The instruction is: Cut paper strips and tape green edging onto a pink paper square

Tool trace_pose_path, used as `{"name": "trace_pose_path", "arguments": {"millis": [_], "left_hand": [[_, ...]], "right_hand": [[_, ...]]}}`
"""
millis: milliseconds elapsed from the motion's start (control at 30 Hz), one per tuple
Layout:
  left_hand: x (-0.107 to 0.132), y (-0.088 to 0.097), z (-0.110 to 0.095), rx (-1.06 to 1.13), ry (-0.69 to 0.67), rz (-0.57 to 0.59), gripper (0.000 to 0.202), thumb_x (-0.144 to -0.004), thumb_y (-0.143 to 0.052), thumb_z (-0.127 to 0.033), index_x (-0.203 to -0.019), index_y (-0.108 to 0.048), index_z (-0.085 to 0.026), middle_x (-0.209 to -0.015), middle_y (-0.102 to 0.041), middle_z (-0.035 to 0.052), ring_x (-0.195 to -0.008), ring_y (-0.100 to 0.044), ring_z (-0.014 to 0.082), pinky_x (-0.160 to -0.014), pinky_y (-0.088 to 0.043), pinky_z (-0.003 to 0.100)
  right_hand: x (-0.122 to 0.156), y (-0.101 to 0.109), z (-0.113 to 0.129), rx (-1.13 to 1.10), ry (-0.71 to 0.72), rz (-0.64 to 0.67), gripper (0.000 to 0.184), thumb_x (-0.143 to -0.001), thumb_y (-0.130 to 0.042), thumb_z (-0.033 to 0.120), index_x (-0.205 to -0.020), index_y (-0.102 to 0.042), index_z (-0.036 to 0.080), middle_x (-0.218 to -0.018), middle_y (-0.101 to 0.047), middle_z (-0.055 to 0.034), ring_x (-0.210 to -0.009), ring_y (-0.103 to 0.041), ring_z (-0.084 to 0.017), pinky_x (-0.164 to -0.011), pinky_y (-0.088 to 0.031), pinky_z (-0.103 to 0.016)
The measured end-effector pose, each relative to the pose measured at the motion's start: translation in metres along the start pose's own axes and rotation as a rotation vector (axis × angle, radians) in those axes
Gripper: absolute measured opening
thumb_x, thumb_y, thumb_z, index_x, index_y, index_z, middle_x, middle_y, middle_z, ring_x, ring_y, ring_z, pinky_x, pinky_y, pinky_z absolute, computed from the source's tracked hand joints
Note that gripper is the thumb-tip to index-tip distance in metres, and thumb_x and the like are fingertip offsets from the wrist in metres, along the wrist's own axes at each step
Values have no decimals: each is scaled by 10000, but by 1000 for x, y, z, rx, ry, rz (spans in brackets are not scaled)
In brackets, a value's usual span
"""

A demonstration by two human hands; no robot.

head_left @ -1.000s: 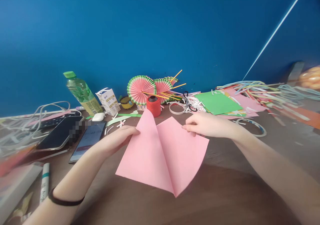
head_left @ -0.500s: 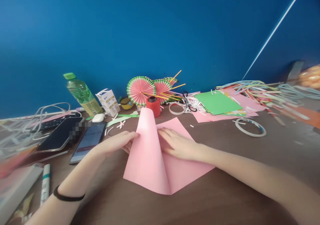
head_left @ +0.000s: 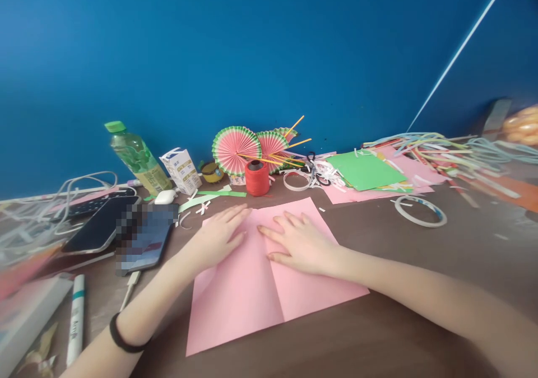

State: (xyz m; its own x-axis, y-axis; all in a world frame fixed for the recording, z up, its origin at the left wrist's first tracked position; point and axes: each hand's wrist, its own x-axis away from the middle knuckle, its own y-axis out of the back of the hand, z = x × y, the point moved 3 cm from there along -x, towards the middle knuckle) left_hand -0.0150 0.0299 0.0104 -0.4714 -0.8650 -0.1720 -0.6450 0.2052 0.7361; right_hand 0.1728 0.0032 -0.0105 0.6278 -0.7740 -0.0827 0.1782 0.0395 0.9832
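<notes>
A sheet of pink paper (head_left: 235, 305) lies opened out on the brown table, with a crease running down its middle. On its left half rests my left hand (head_left: 221, 235), palm down with the fingers stretched out. My right hand (head_left: 300, 243) is spread on the right half, its fingertips close to the crease. Neither hand grips anything. Just beyond the paper's far edge stands a spool of red thread (head_left: 257, 179). Behind the spool are pleated paper fans (head_left: 236, 151) in pink and green, with thin yellow sticks.
At the left are a green-capped bottle (head_left: 137, 159), a small carton (head_left: 181, 171), phones (head_left: 149, 238), cables and a marker (head_left: 76, 319). To the right lie green paper (head_left: 365, 171), scissors (head_left: 311, 165), a tape roll (head_left: 420, 211) and a heap of coloured strips (head_left: 437, 151).
The left half of the pink paper, raised in a curved fold before, now lies down on the table. My left hand has moved from the fold's edge onto the sheet.
</notes>
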Motion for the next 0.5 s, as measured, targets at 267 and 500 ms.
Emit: {"name": "trace_pose_path", "arguments": {"millis": [267,500], "left_hand": [[-1,-38,12,-570,-65,90,404,-869,-327,-242,-1220,-469,-101,-1307,-468,139,-1252,-370,249,-1049,-290,432],[-4,-38,13,-597,-45,41,522,-781,-369,-162,-1296,-401,-80,-1191,-501,148,-1119,-471,242,-990,-370,395]], "right_hand": [[-17,-14,-24,-95,-12,-186,475,-878,-361,314,-1305,-403,110,-1354,-411,-100,-1255,-310,-250,-1028,-275,-395],[-24,-21,-26,-85,-52,-163,498,-851,-383,307,-1322,-393,144,-1332,-434,-89,-1169,-398,-246,-973,-321,-395]]}}
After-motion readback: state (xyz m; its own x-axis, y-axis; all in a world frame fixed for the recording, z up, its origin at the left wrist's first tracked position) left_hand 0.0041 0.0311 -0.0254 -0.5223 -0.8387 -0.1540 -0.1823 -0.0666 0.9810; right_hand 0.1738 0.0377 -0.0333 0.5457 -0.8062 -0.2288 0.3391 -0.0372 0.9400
